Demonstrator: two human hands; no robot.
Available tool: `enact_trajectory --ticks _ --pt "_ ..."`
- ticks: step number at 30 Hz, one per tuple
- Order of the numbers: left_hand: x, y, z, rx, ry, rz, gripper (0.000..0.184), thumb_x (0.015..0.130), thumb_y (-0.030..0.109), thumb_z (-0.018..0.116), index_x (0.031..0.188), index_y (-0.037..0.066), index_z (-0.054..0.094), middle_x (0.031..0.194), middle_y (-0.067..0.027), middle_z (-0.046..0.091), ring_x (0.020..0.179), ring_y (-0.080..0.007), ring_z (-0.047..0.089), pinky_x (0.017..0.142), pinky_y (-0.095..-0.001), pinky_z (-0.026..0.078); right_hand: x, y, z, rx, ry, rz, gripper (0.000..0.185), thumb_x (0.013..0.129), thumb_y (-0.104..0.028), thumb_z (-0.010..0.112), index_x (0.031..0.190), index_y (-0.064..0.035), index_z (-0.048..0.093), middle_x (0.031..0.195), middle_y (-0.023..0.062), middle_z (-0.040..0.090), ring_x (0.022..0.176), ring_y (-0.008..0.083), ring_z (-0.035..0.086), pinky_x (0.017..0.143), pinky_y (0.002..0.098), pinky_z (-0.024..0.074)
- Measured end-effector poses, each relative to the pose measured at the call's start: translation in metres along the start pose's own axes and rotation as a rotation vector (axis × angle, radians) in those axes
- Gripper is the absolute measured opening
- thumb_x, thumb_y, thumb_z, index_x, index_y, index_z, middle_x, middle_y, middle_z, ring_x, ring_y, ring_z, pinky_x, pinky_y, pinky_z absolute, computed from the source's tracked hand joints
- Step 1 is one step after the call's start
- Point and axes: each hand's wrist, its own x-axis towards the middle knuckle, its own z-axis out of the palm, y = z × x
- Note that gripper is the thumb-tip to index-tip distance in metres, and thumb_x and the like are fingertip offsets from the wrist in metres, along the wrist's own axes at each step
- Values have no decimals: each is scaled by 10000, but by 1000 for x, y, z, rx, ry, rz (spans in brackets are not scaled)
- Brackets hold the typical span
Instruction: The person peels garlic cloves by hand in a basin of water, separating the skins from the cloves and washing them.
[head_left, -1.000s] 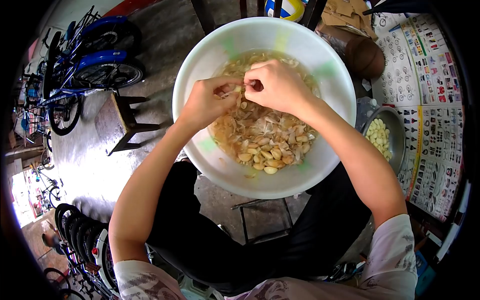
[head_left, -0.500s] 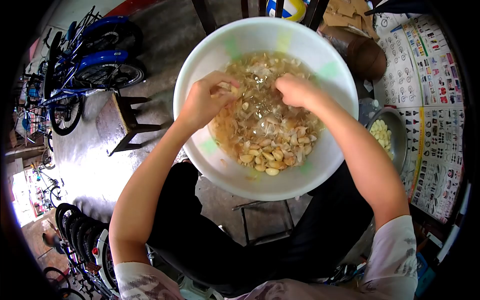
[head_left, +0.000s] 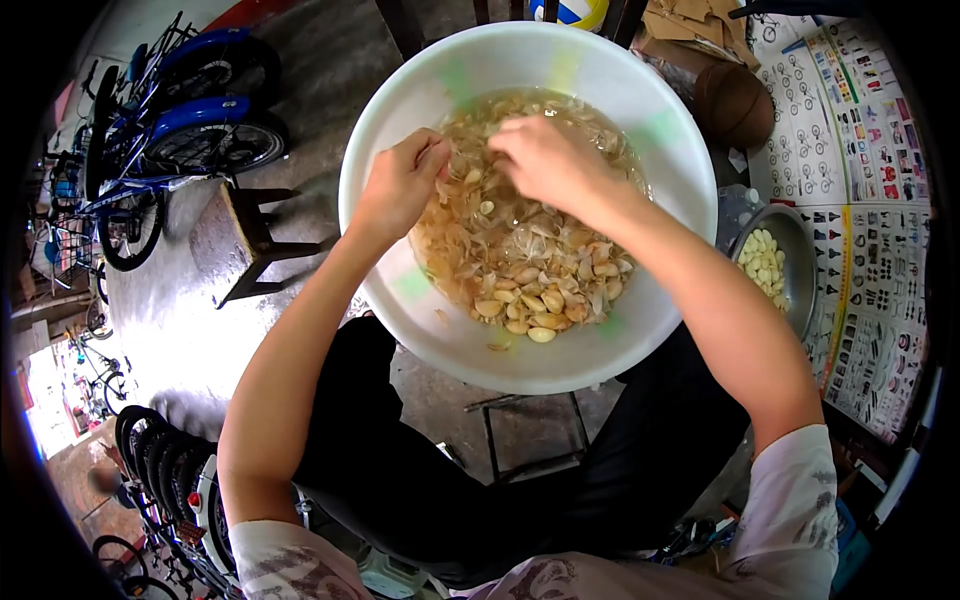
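A large white basin [head_left: 530, 368] stands between my knees, holding water, loose papery garlic skins [head_left: 535, 235] and garlic cloves [head_left: 535, 305] heaped toward the near side. My left hand [head_left: 403, 182] is over the basin's left part, its thumb and fingers pinched together; what they hold is too small to make out. Above the water near the middle, my right hand [head_left: 552, 165] has its fingers curled, the tips partly hidden and slightly blurred. To the right, a metal bowl [head_left: 798, 272] contains peeled garlic cloves [head_left: 762, 262].
Newspaper-like printed sheets [head_left: 875, 270] cover a surface at the right. A brown ball [head_left: 735, 107] and cardboard [head_left: 700, 25] lie behind the basin. On the left are a wooden stool [head_left: 240, 245] and several bicycles [head_left: 200, 130]. A dark chair [head_left: 400, 28] stands behind the basin.
My right hand has moved left and up out of the water's edge, closer to my left hand. The left hand has drawn slightly left and closed its fingers more tightly.
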Motion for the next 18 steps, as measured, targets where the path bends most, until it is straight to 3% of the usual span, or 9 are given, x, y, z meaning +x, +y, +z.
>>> enact_trajectory --ticks 4,6,9,12,14,15,16,18 --pt "6 -18 3 53 51 18 155 984 99 480 924 -4 578 728 -52 555 671 -149 509 642 -302 425 3 -8 25 -72 97 -83 122 786 13 649 881 -30 711 1035 130 658 848 293 678 724 401 582" --pt "6 -23 8 101 135 324 133 958 80 479 919 -12 567 724 -84 558 659 -219 515 661 -335 440 4 -7 29 -85 117 -92 132 778 15 654 883 -41 712 1065 129 649 865 298 674 733 400 580" --pt "6 -16 2 244 94 301 141 931 97 508 910 -17 590 749 -124 572 676 -254 532 669 -354 444 -2 -3 29 -130 14 -102 120 774 -25 673 885 -46 714 1033 138 655 861 318 665 754 414 560" --pt "5 -10 1 300 61 230 176 928 130 528 893 -13 624 746 -131 574 663 -231 529 654 -357 435 0 2 18 -24 -77 -41 173 829 -140 715 992 -93 749 989 105 669 872 307 663 779 401 547" --pt "2 2 0 319 39 139 185 925 148 554 891 -12 640 740 -126 581 649 -223 519 644 -356 432 6 4 14 230 154 -56 157 863 -148 674 964 -49 741 899 140 682 863 337 665 773 400 533" --pt "0 8 -1 338 15 49 197 922 166 580 888 -12 656 735 -120 588 635 -214 510 634 -354 428 8 3 6 333 75 41 185 908 -165 656 994 -24 739 880 118 703 788 261 685 702 345 544" --pt "1 7 -2 338 18 50 197 922 166 580 888 -12 656 735 -120 588 635 -214 510 634 -354 428 8 2 0 332 75 38 185 908 -165 656 994 -24 739 880 118 703 788 261 685 702 345 544" --pt "2 5 -2 420 -17 125 189 928 182 620 983 5 659 670 -82 551 603 -165 480 610 -329 417 8 2 -11 746 -82 255 213 922 -166 652 1035 -3 728 900 83 720 732 155 676 649 295 535"
